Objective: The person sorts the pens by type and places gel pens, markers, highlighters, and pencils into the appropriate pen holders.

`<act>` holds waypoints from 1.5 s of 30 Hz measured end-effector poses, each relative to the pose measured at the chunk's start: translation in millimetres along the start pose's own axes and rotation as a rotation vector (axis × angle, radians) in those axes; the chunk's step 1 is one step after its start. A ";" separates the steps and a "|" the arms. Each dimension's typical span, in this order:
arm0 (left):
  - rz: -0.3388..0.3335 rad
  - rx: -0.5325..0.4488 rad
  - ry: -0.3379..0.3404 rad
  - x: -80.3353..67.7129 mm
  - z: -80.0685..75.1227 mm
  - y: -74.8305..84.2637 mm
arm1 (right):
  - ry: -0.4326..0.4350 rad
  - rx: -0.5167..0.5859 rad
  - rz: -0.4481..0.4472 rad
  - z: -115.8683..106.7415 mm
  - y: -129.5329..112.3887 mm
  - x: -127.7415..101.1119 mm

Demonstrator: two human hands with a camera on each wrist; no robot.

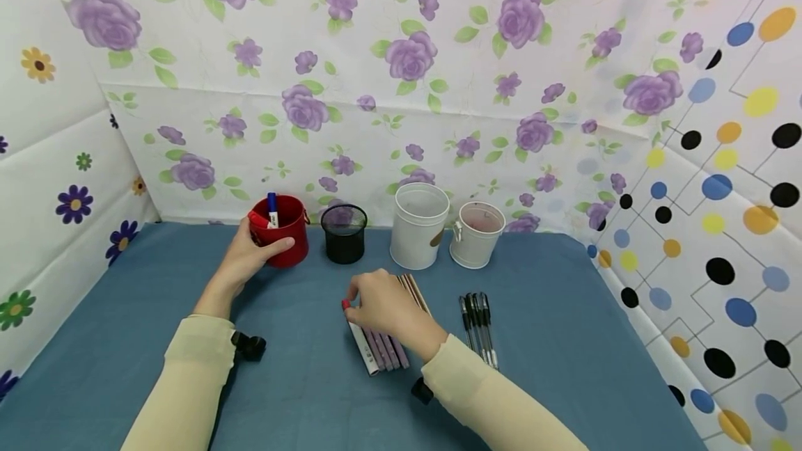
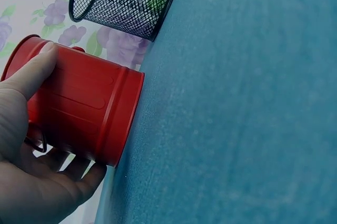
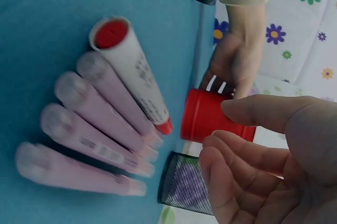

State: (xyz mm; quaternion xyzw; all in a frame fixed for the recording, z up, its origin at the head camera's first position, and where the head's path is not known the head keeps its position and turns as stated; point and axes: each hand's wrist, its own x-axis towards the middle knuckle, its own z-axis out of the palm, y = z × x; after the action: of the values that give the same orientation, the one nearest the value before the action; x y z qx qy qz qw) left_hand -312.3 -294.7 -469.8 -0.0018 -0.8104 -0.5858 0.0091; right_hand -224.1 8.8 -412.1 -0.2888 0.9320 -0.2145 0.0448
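Our left hand [image 1: 247, 256] wraps its thumb and fingers round the red cup [image 1: 283, 232], which stands at the back left of the blue table [image 1: 564, 339] with a blue-capped marker [image 1: 272, 209] inside. Our right hand [image 1: 385, 306] hovers with loosely curled fingers over the red-capped marker [image 3: 129, 71]; from the wrist view it grips nothing. Four purple markers [image 3: 100, 129] lie just beside that marker. A black mesh cup [image 1: 344, 232], white cup [image 1: 418, 225], small pale cup [image 1: 477, 234] and black pens [image 1: 479, 326] stand nearby.
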 end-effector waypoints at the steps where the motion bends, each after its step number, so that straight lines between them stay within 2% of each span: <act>1: 0.001 0.002 -0.001 0.2 0.4 -0.1 | -0.005 -0.018 0.005 2.1 0.2 -0.9; 6: -0.001 0.010 0.000 1.2 1.4 0.2 | -0.022 -0.091 0.034 10.5 0.8 -3.7; 12: -0.004 0.003 0.000 0.8 1.9 3.4 | -0.018 -0.093 0.034 18.0 2.7 -6.7; 20: -0.021 -0.023 -0.024 -12.2 1.5 25.7 | -0.013 -0.179 0.045 27.9 1.0 -7.9; 23: -0.022 -0.030 -0.023 -15.1 0.8 29.1 | -0.014 -0.191 0.047 31.0 -0.7 -7.6; 30: -0.022 -0.009 -0.008 -11.3 0.3 21.3 | -0.038 -0.145 0.054 35.4 -5.8 -6.4; 35: -0.020 -0.012 -0.011 -11.9 0.6 22.3 | -0.062 -0.133 0.091 36.4 -11.2 -6.6; 41: -0.013 0.005 -0.002 -3.8 0.8 8.1 | -0.064 -0.147 0.105 40.1 -11.5 -5.6; 45: -0.013 0.002 -0.001 -2.8 0.8 5.1 | -0.065 -0.148 0.110 42.2 -12.3 -5.2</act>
State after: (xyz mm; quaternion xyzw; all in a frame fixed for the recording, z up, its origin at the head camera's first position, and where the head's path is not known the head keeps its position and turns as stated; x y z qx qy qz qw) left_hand -309.5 -292.3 -465.2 0.0031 -0.8109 -0.5851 0.0051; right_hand -204.6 -13.2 -445.3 -0.2466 0.9577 -0.1330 0.0652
